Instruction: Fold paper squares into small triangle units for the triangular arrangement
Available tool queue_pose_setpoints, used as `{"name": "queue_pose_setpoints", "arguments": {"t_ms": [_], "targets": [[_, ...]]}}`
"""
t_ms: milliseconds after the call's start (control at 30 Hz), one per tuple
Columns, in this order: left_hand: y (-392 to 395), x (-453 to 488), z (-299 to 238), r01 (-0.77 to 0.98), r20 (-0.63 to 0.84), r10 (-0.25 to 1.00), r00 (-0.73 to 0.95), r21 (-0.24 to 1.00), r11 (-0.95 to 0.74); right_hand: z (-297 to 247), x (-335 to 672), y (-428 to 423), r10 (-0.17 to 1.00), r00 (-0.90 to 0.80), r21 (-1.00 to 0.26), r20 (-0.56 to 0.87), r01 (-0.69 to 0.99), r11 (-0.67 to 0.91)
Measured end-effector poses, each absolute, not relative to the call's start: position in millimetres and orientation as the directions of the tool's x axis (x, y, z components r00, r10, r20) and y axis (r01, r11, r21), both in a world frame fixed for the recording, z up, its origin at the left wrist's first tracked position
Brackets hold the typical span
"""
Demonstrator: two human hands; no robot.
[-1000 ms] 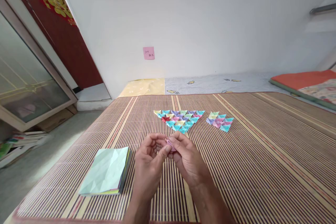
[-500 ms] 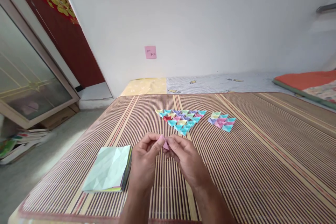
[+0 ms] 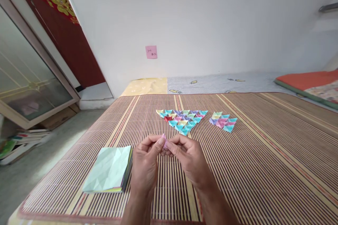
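Note:
A small folded piece of pink paper (image 3: 165, 143) is pinched between my two hands above the striped mat. My left hand (image 3: 146, 158) has its thumb and fingers closed on the paper's left side. From the right, my right hand (image 3: 188, 158) presses its thumb against the same paper, its fingers curled behind. Much of the paper is covered by my fingertips. Beyond my hands lies a triangular group of small folded paper pieces (image 3: 182, 117) in several colours. A smaller group of folded pieces (image 3: 224, 122) sits to its right. Left of my left hand rests a stack of square paper (image 3: 107, 169), pale green on top.
The striped bamboo mat (image 3: 253, 168) covers the bed. A folded orange quilt (image 3: 308, 81) lies at the far right. A pink sticky note (image 3: 151, 52) is on the white wall behind. Books (image 3: 23, 140) stand low at the left, below a glass-panelled door (image 3: 29, 74).
My right thumb has shifted left and now covers more of the pink paper. My right hand has turned slightly, while the left has barely moved.

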State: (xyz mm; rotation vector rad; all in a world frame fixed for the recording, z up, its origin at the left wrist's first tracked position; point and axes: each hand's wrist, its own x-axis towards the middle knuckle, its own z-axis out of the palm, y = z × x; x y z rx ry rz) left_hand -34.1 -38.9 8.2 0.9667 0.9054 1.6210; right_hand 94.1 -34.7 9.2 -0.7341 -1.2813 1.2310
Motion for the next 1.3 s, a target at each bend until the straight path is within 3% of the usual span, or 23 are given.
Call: {"name": "queue_pose_setpoints", "arguments": {"t_ms": [200, 400, 667, 833, 1100, 1167, 1300], "targets": [[-38.6, -31.3, 4.5, -0.315, 0.198, 0.951, -0.237, 0.911, -0.268, 12.1, 83.3, -43.7, 0.858, 0.067, -0.86, 0.509, 0.086, 0.504], [-40.5, -27.3, 8.2, -0.343, 0.145, 0.978, -0.151, 0.92, -0.189, 10.4, 85.6, -42.5, 0.891, 0.075, -0.892, 0.447, -0.04, 0.451], [-39.0, -44.6, 8.1, -0.087, 0.219, 0.975, -0.034, 0.971, -0.221, 15.4, 108.5, -33.2, 0.911, -0.156, -0.923, 0.383, -0.022, 0.384], [-41.6, -39.9, 8.6, 0.035, 0.238, 0.971, 0.04, 0.97, -0.239, 15.7, 112.6, -33.7, 0.898, -0.091, -0.902, 0.43, -0.021, 0.43], [-41.2, -25.2, 4.4, -0.153, 0.208, 0.977, -0.033, 0.965, -0.211, 5.3, 101.6, -31.7, 0.89, 0.103, -0.882, 0.444, -0.124, 0.455], [-40.1, -29.2, 3.4, -0.146, 0.22, 0.974, -0.063, 0.963, -0.227, 6.4, 105.3, -30.0, 0.89, 0.058, -0.885, 0.451, -0.101, 0.455], [-40.8, -40.6, 6.6, -0.05, 0.265, 0.963, -0.05, 0.962, -0.267, 11.6, 115.9, -30.5, 0.899, -0.204, -0.918, 0.388, 0.004, 0.397]]}}
